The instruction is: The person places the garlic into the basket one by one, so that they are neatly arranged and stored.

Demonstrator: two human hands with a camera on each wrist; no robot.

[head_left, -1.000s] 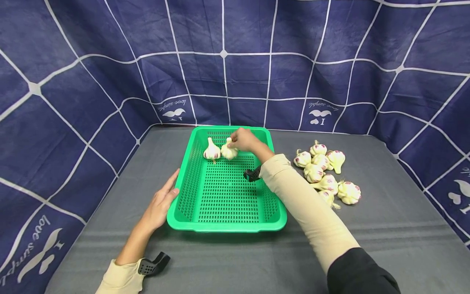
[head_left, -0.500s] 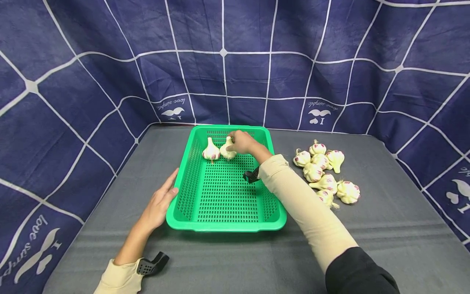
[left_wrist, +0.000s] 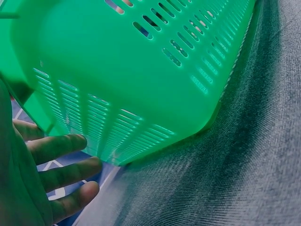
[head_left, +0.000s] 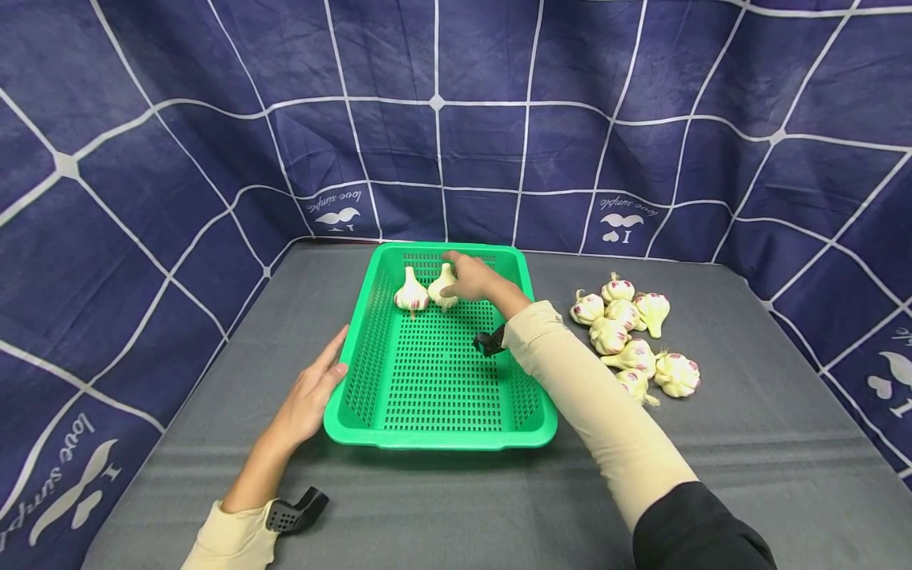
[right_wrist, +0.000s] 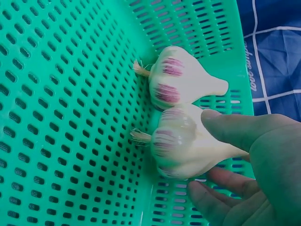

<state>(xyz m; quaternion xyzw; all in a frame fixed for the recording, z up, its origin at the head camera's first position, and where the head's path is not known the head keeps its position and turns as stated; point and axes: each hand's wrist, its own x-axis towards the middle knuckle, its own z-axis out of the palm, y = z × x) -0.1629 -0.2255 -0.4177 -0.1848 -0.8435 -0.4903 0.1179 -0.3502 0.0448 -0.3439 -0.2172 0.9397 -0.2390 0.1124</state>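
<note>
Two garlic bulbs in the green basket (head_left: 442, 438), side by side: left bulb (right_wrist: 174, 77), right bulb (right_wrist: 171, 143). Right hand (head_left: 476, 279) is around the right bulb; can't tell if gripping. Left hand (head_left: 305, 400) flat-fingered at basket's side. Looks like placing; next calls for clean release. Eight bulbs (head_left: 609, 336) visible on table (head_left: 755, 380), right of basket.

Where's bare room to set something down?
Free: near half of the green perforated plastic basket; grey fabric right of the purple-streaked white garlic pile. Crowded: the basket's far end, with two garlic bulbs and the right hand.
</note>
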